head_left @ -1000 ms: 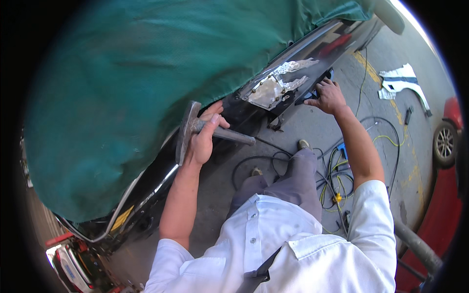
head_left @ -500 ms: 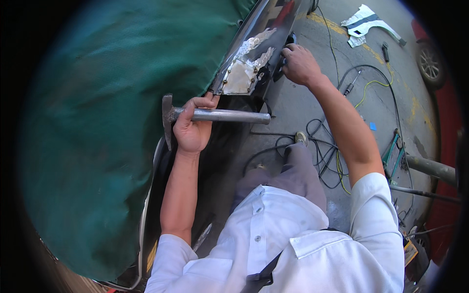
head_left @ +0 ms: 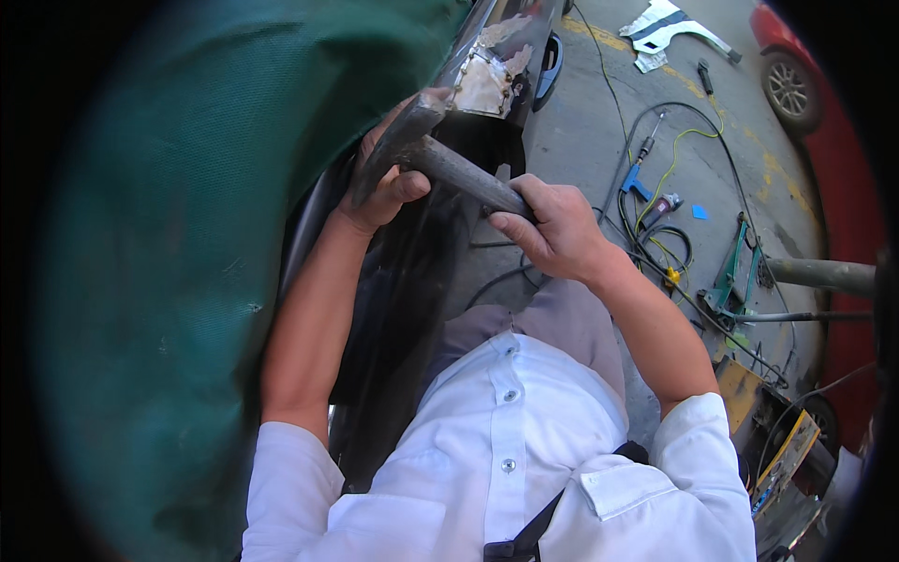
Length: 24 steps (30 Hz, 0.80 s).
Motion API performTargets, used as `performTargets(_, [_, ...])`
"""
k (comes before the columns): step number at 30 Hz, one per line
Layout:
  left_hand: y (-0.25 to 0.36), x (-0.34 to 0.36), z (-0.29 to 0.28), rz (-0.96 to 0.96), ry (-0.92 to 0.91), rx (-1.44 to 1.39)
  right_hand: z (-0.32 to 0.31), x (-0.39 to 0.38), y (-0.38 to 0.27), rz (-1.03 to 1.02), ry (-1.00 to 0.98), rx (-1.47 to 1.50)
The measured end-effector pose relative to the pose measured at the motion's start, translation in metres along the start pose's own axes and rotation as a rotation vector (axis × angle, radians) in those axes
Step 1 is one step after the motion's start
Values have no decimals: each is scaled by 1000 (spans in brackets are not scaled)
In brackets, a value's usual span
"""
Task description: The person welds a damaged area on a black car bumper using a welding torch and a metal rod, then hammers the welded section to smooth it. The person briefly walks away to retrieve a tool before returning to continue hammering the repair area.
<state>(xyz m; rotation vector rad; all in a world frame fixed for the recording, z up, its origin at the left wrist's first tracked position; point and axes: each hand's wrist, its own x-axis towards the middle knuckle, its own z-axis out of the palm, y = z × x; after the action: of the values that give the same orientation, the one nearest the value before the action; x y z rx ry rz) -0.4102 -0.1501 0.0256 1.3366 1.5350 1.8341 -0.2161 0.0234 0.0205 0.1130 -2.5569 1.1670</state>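
Note:
A hammer [head_left: 459, 170] with a grey metal handle hangs slanted in front of the car's side. Its long, narrow head [head_left: 398, 145] points up toward the panel. My right hand [head_left: 562, 229] is closed round the handle's lower right end. Behind the hammer head is my left hand [head_left: 379, 192], thumb stretched out and apart, its fingers reaching up by the panel edge; the head partly hides them. Just above lies a dark car body panel [head_left: 478, 42] with a bare, whitish metal patch [head_left: 482, 86], dotted with weld spots along its edges.
A green cover [head_left: 169, 234] drapes over the car at left. On the floor to the right lie black and yellow cables [head_left: 679, 131], a blue-handled tool [head_left: 637, 183], a grinder [head_left: 663, 208] and a green metal stand [head_left: 735, 272]. A white fender piece [head_left: 670, 33] and red car [head_left: 843, 169] are beyond.
My right hand has come down from the panel's right edge and taken the hammer's handle. The hammer, earlier in my left hand, has tilted and risen toward the patch.

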Motion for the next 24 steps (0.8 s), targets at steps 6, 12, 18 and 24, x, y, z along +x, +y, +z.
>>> performTargets(6, [-1,-2,1,32,140,43,-22,-22,15,172,298,534])
performTargets(12, [-27,14,-4,162,234,-29,-92,-10,23,269,428,507])
performTargets(18, [-17,11,-7,-3,176,10,-42,0,16,56,-44,-531])
performTargets(24, [-4,16,6,-13,239,-15,-17,26,27,-136,-183,-509])
